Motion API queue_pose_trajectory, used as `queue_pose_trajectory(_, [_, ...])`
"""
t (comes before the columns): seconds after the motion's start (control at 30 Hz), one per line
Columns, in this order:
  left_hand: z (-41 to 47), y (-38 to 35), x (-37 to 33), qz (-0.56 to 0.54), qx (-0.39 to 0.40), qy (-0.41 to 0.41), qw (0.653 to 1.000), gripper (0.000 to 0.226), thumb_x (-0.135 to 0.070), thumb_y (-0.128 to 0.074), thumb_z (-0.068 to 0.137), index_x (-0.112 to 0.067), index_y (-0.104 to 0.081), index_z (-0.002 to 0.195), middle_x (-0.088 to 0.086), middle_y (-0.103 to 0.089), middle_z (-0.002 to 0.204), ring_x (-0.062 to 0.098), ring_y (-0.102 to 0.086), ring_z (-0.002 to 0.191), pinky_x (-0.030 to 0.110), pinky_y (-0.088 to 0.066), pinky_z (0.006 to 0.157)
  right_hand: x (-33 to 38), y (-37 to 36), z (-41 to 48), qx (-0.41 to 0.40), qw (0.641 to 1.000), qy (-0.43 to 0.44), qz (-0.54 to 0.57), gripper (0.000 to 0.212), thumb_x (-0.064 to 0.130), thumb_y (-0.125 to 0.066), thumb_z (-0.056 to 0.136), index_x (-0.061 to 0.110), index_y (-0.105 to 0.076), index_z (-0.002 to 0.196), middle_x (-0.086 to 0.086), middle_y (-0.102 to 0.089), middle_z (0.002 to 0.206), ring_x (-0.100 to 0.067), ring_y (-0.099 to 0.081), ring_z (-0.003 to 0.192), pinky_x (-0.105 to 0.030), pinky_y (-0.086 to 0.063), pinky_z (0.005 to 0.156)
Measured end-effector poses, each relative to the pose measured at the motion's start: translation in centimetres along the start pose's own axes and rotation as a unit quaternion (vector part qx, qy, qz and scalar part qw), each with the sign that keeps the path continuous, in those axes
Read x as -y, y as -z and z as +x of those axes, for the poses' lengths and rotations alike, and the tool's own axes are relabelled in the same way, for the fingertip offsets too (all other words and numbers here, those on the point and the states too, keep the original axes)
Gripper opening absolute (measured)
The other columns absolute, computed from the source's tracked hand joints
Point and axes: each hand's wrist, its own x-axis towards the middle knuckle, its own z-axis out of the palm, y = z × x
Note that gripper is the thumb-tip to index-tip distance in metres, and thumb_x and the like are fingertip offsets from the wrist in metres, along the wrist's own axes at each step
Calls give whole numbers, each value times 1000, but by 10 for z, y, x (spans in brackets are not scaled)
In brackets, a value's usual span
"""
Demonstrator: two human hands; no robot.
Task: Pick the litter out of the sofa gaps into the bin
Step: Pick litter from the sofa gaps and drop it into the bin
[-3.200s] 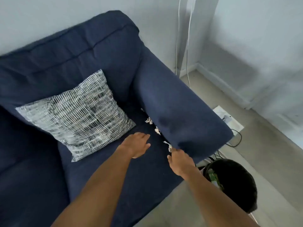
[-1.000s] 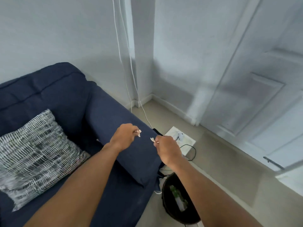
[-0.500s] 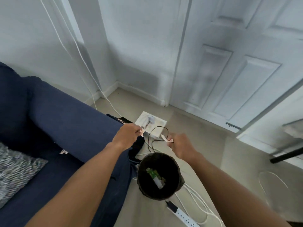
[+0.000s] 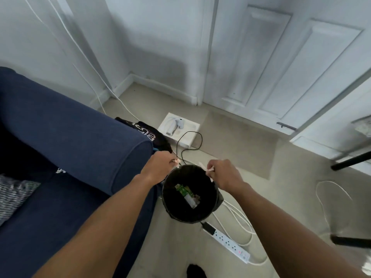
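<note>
A round black bin (image 4: 170, 209) stands on the floor beside the navy sofa (image 4: 66, 137), with green and white wrappers (image 4: 187, 194) lying inside. My left hand (image 4: 158, 166) hovers at the bin's far left rim, pinching a small pale paper scrap (image 4: 177, 162). At the far right rim my right hand (image 4: 223, 173) pinches a white paper scrap (image 4: 208, 169). Another bit of white litter (image 4: 60, 170) sits in the gap beside the sofa arm.
A white power strip (image 4: 230, 244) and white cables (image 4: 241, 219) lie on the floor just behind the bin. A white box (image 4: 178, 129), a black cable and dark fabric lie beyond it. A patterned cushion (image 4: 14, 195) rests on the seat. White doors stand ahead.
Both hands left the sofa gap with scraps and moved right over the arm. They now hover over the bin's rim, closer than half a second ago.
</note>
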Motion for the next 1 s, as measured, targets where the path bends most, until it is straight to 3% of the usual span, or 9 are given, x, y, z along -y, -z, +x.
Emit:
queue_pose_trajectory(0.13, [1,-5,12,7,5,14,1000,20,-20,-59,97,-10,-73,107,7,-68,96,26,-62,86,43,-53,80,-2,-10,7,13,1000,-8,5,19,33,-64,90,28,-66,108,-11,-66,106,-34,-64,95,-38,-53,81])
queue_pose_trajectory(0.3, [5,-4,15,10,9,22,1000,21,-19,-59,98,-11,-73,110,7,-68,100,26,-62,90,42,-52,83,-2,-10,12,14,1000,-9,5,38,47,-63,90,21,-62,118,-8,-68,107,-32,-64,101,-42,-52,85])
queue_pose_trajectory(0.63, [15,-12,10,-10,22,33,999,21,-23,-59,97,-12,-72,108,5,-69,98,24,-64,89,42,-54,81,-7,-5,27,3,1000,-6,-8,40,49,-56,94,22,-59,123,-7,-66,115,-31,-62,105,-43,-52,86])
queue_pose_trajectory(0.8, [15,-20,11,-33,67,36,997,26,-35,-66,92,-17,-71,111,1,-70,101,20,-64,91,43,-55,83,-9,-6,32,-1,1000,-8,-9,40,48,-55,95,21,-58,125,-7,-66,116,-31,-62,106,-41,-52,85])
queue_pose_trajectory(0.87, [14,-22,15,-35,82,33,995,30,-39,-71,87,-23,-69,112,-2,-70,105,18,-63,99,38,-54,85,-9,-7,32,-1,1000,-10,-11,40,48,-55,95,21,-57,125,-7,-67,116,-31,-61,107,-41,-52,85])
queue_pose_trajectory(1.0, [13,-22,19,-37,77,39,996,64,-44,-76,83,-22,-55,139,-1,-59,136,19,-47,131,34,-43,105,-9,-8,33,-1,1000,-8,-16,40,49,-55,95,21,-58,124,-7,-67,114,-31,-62,105,-42,-52,84])
